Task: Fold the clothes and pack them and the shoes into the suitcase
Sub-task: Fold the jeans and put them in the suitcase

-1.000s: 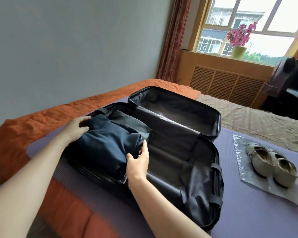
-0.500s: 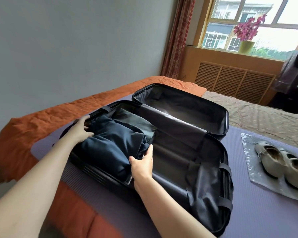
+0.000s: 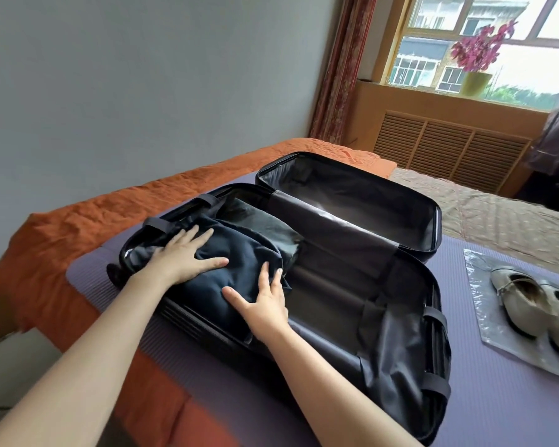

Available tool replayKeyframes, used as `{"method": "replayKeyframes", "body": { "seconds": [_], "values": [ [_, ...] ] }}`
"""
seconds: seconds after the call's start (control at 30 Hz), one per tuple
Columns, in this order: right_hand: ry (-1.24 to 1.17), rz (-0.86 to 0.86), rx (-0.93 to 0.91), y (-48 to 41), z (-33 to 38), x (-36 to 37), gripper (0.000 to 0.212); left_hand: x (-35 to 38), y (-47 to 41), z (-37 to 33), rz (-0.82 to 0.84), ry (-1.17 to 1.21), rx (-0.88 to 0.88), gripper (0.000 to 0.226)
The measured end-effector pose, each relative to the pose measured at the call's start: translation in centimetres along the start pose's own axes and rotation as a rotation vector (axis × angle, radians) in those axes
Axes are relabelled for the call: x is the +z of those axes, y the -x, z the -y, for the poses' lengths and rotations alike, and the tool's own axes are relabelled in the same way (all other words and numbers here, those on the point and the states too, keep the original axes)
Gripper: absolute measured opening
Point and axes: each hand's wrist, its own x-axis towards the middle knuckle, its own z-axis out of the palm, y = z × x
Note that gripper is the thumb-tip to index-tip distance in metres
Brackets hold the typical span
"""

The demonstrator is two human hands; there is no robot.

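Navy soft cloth, folded into a rounded bundle (image 3: pixel 239 266), fills the left end of the black suitcase (image 3: pixel 336 285), close against its near rim; to its right, slick dark lining lies open. The left hand (image 3: pixel 181 256) and right hand (image 3: pixel 265 304) press flat on it, fingers straight and spread, gripping nothing. Pale round-toed shoes (image 3: pixel 536 311) sit well apart on crinkled clear plastic (image 3: pixel 481 279) over a ribbed purple mat (image 3: pixel 497 398).

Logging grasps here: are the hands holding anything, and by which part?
Nothing is gripped: left hand and right hand press flat on top of the navy garment in the suitcase.
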Motion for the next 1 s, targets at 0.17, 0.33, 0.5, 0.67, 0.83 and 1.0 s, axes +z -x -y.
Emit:
{"method": "replayKeyframes", "body": {
  "seconds": [0.17,0.33,0.5,0.67,0.83,1.0],
  "values": [
    [-0.072,0.082,0.070,0.6,0.2,-0.5,0.100,-0.3,0.7,-1.0,-0.001,-0.081,-0.010,0.089],
    [-0.029,0.052,0.004,1.7,0.6,-2.7,0.100,-1.5,2.4,-2.9,-0.167,-0.085,0.022,0.080],
    [-0.220,0.012,-0.036,4.1,-0.7,-7.3,0.103,-2.7,5.4,-7.7,-0.205,0.286,0.151,0.074],
    [-0.316,-0.009,0.003,8.2,-4.5,-13.5,0.081,-1.0,8.9,-14.3,-0.177,0.344,0.233,0.054],
    [-0.476,-0.147,0.084,12.7,-10.8,-22.2,0.055,3.0,12.0,-24.6,-0.077,0.444,0.464,0.041],
    [-0.489,-0.360,0.188,18.9,-19.2,-30.6,0.040,9.7,14.5,-36.3,0.146,0.460,0.564,0.040]
  ]
}}
